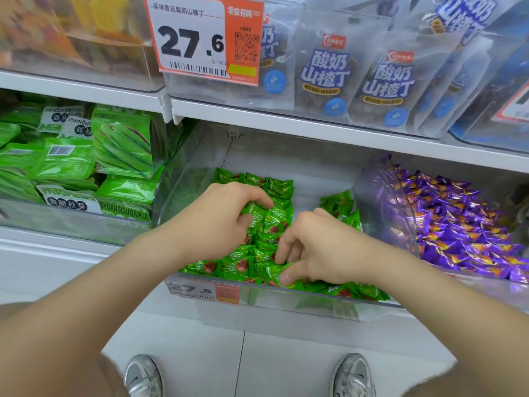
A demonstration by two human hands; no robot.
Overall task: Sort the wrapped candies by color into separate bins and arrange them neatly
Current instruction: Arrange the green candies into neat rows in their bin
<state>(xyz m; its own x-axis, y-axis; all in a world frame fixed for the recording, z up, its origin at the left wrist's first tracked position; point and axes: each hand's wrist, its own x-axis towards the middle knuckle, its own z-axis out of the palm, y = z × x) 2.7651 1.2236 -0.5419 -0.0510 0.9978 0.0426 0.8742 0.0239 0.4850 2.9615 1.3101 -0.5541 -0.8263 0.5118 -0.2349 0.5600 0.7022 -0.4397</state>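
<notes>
On the lower shelf (71, 253), at far left, flat green snack packets (71, 159) are lying heaped in a clear tray. Just beside them, the clear middle bin (183, 181) is holding the green candies (276, 222), which are sitting mostly along its left and front, with a smaller cluster apart toward the back right. An orange and white price tag (200, 38) is hanging from the shelf above this bin. The person's left hand (226, 216) is reaching into the bin, palm down, fingers curling over and gripping several green candies near the middle of the pile. The right hand (312, 247) is working at the bin's front edge, its thumb and bent fingers pinching a single green candy (273, 272) against the pile. Above, blue-lettered pouches (326, 75) are standing upright in a row. At far right, the neighbouring clear bin (378, 202) is holding the purple candies (458, 224), piled loosely and touching no green ones.
</notes>
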